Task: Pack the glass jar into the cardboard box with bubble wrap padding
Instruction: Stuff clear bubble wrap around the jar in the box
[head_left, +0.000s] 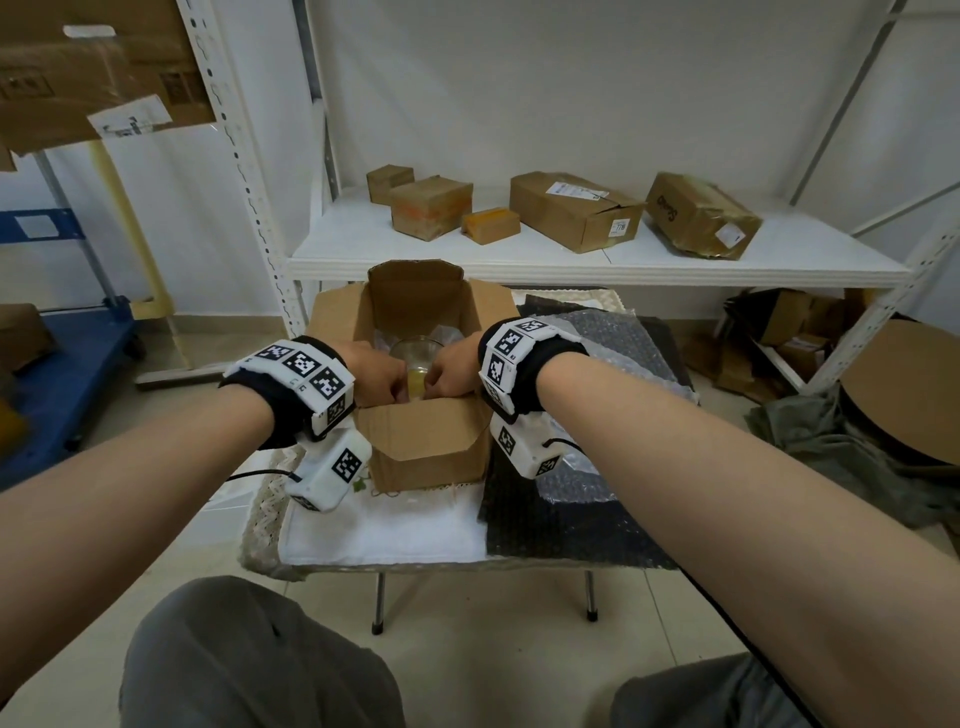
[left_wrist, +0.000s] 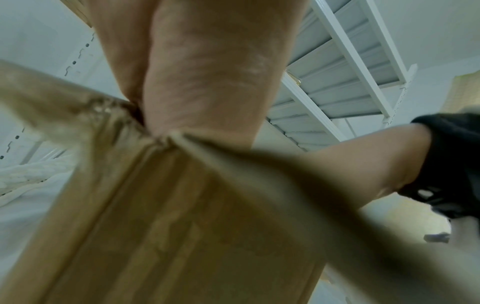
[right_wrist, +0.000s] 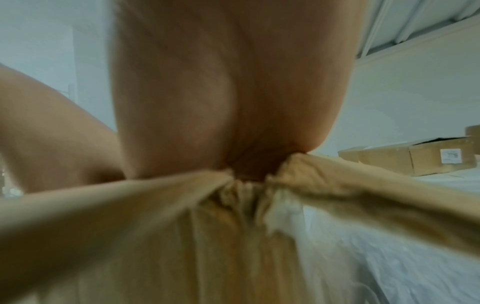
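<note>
Glass jar (head_left: 415, 358) in cardboard box (head_left: 431, 441): hard, slippery, breakable, best held low round sides; both hands' fingers hidden, grip impossible to tell.

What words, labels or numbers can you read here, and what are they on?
"778", roughly: sticker on the long shelf box.
Dark handwriting: rightmost shelf box, not legible.
Shipping labels on the shelf boxes and the top-left box: too small or blurred.
Wristband squares: coded patterns, no words.
</note>
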